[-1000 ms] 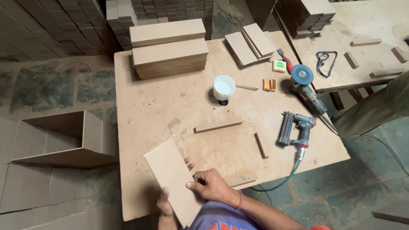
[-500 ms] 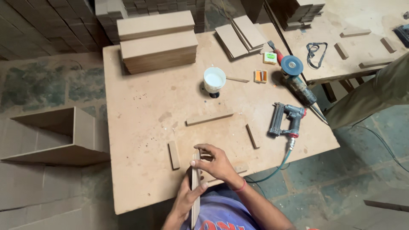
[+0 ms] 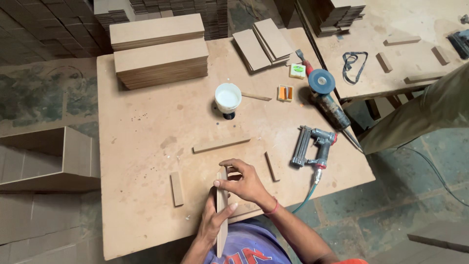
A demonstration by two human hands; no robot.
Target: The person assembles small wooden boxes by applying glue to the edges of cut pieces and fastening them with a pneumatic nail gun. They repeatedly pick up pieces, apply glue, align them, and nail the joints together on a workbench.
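fibreboard panel [image 3: 222,215], thin, flat and tan, is held on edge at the near side of the counter [image 3: 146,146], upright between both hands; it is judged stiff, light and dry, not slippery, best taken by its long faces near the middle. left hand [image 3: 213,222] is closed around its lower part from beneath, while right hand [image 3: 246,186] is pinched on its top edge, fingers narrow. nail gun [image 3: 312,146], white cup [image 3: 228,98] and stacked boards [image 3: 159,56] are set well apart.

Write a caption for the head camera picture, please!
Both hands, left hand and right hand, stand a thin board on edge.
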